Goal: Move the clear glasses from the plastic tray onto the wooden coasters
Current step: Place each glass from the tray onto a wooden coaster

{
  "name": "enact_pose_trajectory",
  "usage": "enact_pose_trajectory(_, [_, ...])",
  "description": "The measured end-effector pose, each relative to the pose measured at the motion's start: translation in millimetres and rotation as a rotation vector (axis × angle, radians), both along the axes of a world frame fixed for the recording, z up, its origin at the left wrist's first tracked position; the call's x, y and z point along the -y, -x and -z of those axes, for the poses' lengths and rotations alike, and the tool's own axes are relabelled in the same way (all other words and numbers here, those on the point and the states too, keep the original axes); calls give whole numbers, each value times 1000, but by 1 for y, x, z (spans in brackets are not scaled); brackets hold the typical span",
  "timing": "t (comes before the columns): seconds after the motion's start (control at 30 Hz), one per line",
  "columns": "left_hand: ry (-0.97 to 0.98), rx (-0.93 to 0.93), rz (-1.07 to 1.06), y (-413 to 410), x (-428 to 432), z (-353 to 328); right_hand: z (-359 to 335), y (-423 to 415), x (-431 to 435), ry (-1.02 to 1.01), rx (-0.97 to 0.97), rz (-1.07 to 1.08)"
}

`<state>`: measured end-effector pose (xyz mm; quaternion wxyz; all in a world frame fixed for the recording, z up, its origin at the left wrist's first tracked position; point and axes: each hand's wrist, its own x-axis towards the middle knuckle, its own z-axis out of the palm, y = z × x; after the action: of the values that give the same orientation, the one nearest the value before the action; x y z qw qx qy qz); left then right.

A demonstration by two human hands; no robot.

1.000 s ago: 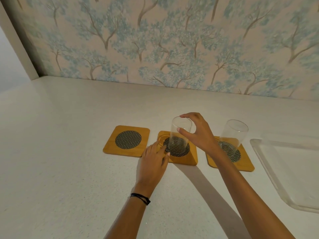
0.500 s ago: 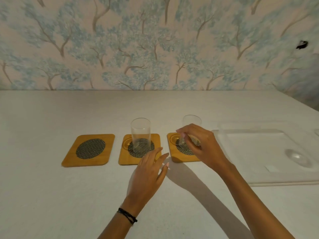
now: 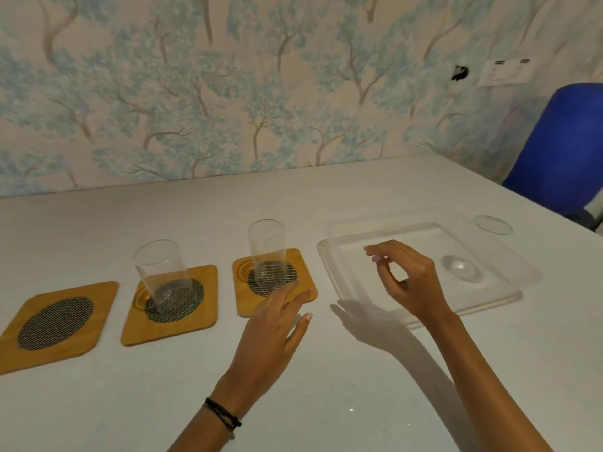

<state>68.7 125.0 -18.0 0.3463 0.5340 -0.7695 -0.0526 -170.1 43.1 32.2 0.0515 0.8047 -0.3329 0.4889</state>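
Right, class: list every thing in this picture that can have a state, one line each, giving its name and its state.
Left coaster: bare, no glass on it.
Middle coaster: holds an upright glass.
Middle glass: upright, empty.
Right coaster: holds an upright glass.
Right glass: upright, empty.
Third glass: upright on the tray, empty.
Plastic tray: one glass left on it.
Left hand: open, empty.
Right hand: loosely curled, empty, over the tray.

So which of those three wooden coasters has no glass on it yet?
The leftmost coaster, farthest from the tray; the middle coaster and right coaster each hold a glass.
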Motion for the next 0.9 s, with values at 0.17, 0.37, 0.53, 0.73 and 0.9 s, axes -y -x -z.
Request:
enact_pose_trajectory(0.17, [-56,-6,78,46,27,-1,5,58,19,0,111,139])
enact_pose_trajectory(0.37, [-119,-36,72,83,58,-2,9,127,50,14,189,331])
enact_pose_trajectory(0.53, [-148,-44,11,94,81,-2,15,165,68,-118,278,456])
enact_pose_trajectory(0.73, [-167,-30,-62,94,92,0,22,173,79,-325,341,446])
enact_pose_trajectory(0.9, [-176,-99,-105,98,85,4,27,176,82,-445,374,392])
